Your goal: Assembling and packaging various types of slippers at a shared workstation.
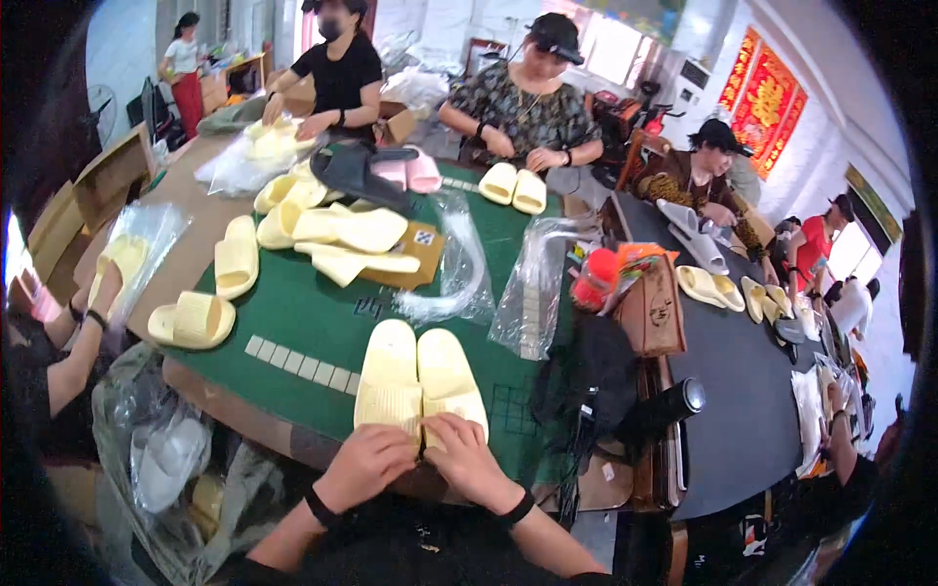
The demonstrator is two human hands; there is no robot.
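Note:
A pair of pale yellow slippers lies side by side at the green table's near edge, heels pointing away from me and ribbed straps toward me. My left hand (368,463) has its fingers bent over the strap of the left slipper (389,361). On the right slipper (449,373), my right hand (471,463) presses with curled fingers at its strap. The fingertips of both hands come close together between the two straps, and what lies under them is hidden. A black band circles each of my wrists.
More yellow slippers (352,230) lie piled farther back, beside clear plastic bags (459,264). A row of white tiles (303,365) lies left of the pair. To the right stand a black bottle (666,408), a brown bag (653,308) and a red-lidded jar (594,278). Co-workers surround the tables.

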